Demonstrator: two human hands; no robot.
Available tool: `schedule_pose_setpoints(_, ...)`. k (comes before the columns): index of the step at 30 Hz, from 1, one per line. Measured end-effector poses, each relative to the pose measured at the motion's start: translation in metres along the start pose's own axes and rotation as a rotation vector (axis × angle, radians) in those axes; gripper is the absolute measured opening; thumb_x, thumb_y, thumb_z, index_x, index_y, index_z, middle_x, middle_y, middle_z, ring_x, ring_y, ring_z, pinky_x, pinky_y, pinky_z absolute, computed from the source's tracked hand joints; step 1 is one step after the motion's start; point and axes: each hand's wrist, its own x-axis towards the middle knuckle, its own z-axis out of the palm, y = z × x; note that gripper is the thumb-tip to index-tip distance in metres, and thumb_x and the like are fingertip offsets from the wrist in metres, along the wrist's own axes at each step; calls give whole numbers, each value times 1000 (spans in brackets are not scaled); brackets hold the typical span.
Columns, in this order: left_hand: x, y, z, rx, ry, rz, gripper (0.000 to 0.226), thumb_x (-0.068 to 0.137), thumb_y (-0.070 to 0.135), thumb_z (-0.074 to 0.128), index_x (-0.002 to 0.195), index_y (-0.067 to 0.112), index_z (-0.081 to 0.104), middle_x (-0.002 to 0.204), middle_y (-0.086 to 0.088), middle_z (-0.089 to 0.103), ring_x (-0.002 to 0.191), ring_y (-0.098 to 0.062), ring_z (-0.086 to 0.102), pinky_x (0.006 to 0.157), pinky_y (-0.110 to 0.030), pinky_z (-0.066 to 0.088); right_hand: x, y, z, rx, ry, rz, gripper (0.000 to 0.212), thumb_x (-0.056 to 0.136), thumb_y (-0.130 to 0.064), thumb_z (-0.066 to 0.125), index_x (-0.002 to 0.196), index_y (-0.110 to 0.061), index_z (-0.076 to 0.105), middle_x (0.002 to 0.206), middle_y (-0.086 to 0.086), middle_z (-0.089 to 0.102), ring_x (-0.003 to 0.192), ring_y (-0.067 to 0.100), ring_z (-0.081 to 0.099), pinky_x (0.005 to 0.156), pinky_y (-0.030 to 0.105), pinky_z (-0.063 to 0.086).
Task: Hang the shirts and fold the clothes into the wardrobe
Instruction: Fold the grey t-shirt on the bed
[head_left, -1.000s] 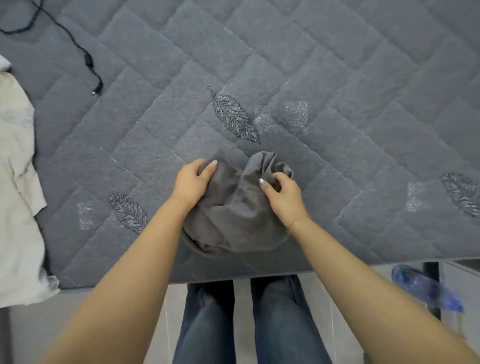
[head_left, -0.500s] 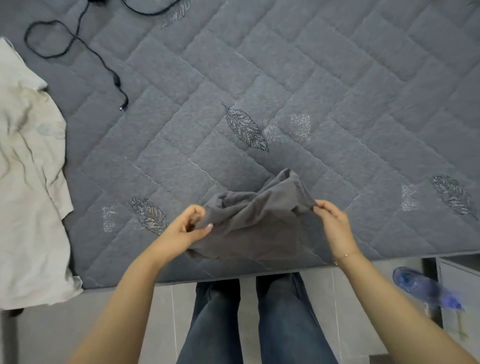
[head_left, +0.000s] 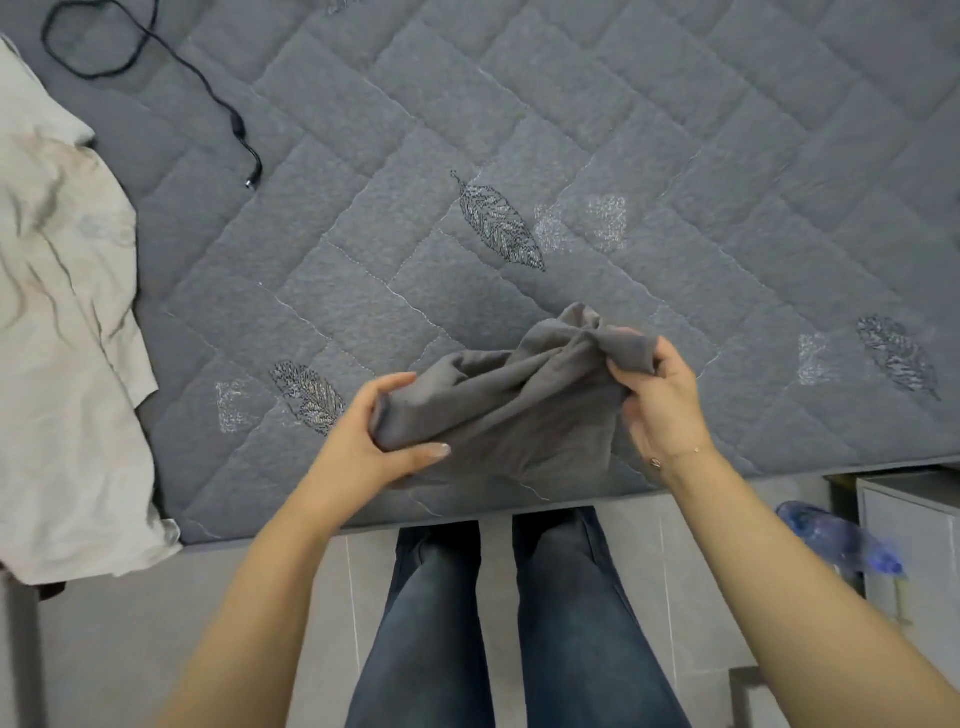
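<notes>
A small crumpled grey garment (head_left: 511, 410) is held between both hands, just above the near edge of the quilted grey bed (head_left: 649, 156). My left hand (head_left: 374, 441) grips its left end, thumb underneath and fingers over the top. My right hand (head_left: 660, 400) pinches its right end a little higher, so the cloth hangs stretched and bunched between them. Which kind of garment it is cannot be told.
A cream-white garment (head_left: 62, 338) lies spread on the bed's left side. A black cable (head_left: 208, 88) with a plug lies at the far left. A blue plastic bottle (head_left: 836, 540) and a white cabinet (head_left: 914, 540) stand at the right by the bed edge. My legs stand on grey floor tiles.
The hands have drawn apart and lifted, pulling the bunched grey garment out wider between them. The right hand has risen higher than the left. The view has shifted slightly, showing more of the white garment.
</notes>
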Motion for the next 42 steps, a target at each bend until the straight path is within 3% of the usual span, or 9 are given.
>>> schedule_pose_setpoints(7,-28,66,-32,-6,-66,64,10,72,5,78,74,13,74,71,3,71,68,-4,64,65,-12,47,-66,-77,-43,-603,-257,-264,50,64,32,43,62,-16,54,114,1,57,115,12,53,98,12,36)
schedule_pose_setpoints(13,-51,104,-28,71,-23,306,26,73,-6,76,71,20,72,65,-4,45,59,0,41,58,-9,31,-107,-110,-58,-908,-465,-372,39,65,24,59,66,-11,42,79,11,56,77,28,55,72,44,44)
schedule_pose_setpoints(18,-57,126,-28,108,230,673,30,74,-5,75,88,21,72,67,14,44,62,3,41,62,-6,32,-124,-118,-63,-1153,-35,-873,16,59,0,41,67,-14,40,76,4,44,70,20,35,65,30,24)
schedule_pose_setpoints(21,-47,111,-20,354,149,803,31,77,-2,72,92,26,72,72,7,42,66,0,44,62,-13,36,-115,-91,-65,-1331,93,-843,22,55,11,51,69,-6,50,85,13,53,77,29,48,77,37,36)
schedule_pose_setpoints(24,-31,64,-5,728,-235,483,46,82,9,75,124,25,64,95,1,55,85,-15,53,83,-35,49,-98,-43,-72,-1755,-220,-285,38,77,3,54,110,-15,60,134,10,46,127,31,41,116,47,17)
schedule_pose_setpoints(27,-28,12,6,807,-541,122,68,86,14,73,145,19,40,128,-1,55,119,-16,52,102,-13,34,-88,-8,-77,-1767,-387,-43,43,89,-11,49,130,-24,51,145,1,37,136,21,30,113,33,18)
schedule_pose_setpoints(35,38,-18,29,480,82,174,35,84,16,74,117,10,62,113,-8,60,102,-23,58,97,-33,44,-37,33,-33,-1399,-336,-264,36,90,-14,59,126,-15,59,140,3,47,131,22,39,107,34,34)
schedule_pose_setpoints(39,84,-15,53,575,118,55,67,76,49,76,131,21,50,127,-8,40,120,-26,37,101,-41,37,1,45,-1,-1446,-309,-521,74,85,-24,69,149,-19,33,153,4,32,140,25,29,116,40,25)
schedule_pose_setpoints(42,103,-20,63,664,102,39,34,83,43,70,97,14,60,108,-7,47,105,-29,47,81,-35,41,23,52,12,-1589,-418,-504,66,85,-29,67,144,-24,38,137,1,46,129,24,40,115,36,18)
